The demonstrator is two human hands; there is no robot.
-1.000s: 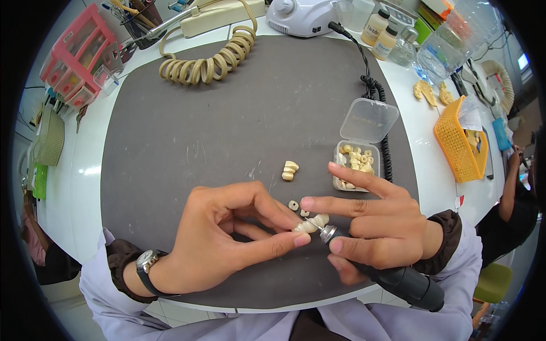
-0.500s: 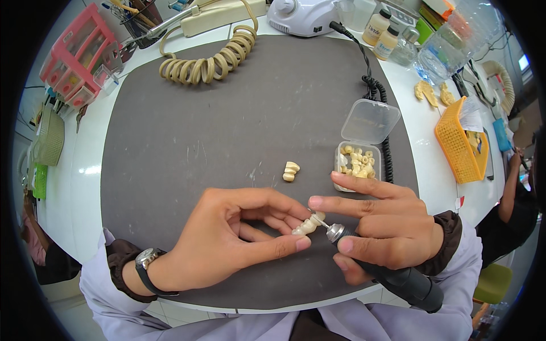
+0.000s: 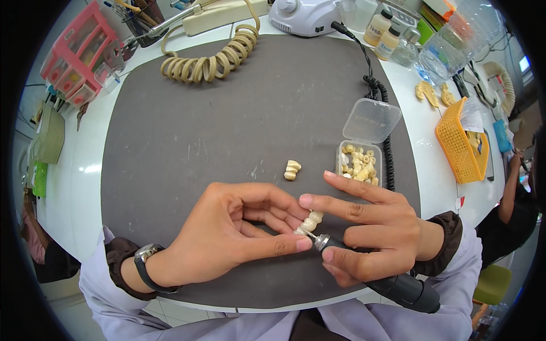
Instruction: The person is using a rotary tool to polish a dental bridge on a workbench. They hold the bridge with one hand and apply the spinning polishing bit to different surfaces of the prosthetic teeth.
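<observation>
My left hand (image 3: 239, 227) pinches a short curved dental bridge (image 3: 311, 220), a row of cream tooth crowns, between thumb and fingers. My right hand (image 3: 375, 230) grips a black rotary handpiece (image 3: 398, 288) like a pen. Its thin metal bur meets the bridge at the end near my left thumb. My right index fingertip rests close to the bridge's far end. Beyond the hands, a small cream dental piece (image 3: 292, 170) lies on the grey mat (image 3: 227, 125). A clear box (image 3: 372, 120) with its lid up holds several tooth-coloured crowns (image 3: 359, 162), partly behind my right fingers.
A beige coiled hose (image 3: 213, 65) lies at the mat's far edge. The white control unit (image 3: 301, 16) feeds a black coiled cord (image 3: 389, 153) down the right side. Bottles (image 3: 377, 27) and an orange basket (image 3: 462, 142) stand right; pink drawers (image 3: 79, 54) stand left. Other people sit at both sides.
My right hand and the handpiece have shifted left and slightly nearer me. The bur has moved from the bridge's far end to its near end, and the bridge is tilted more upright.
</observation>
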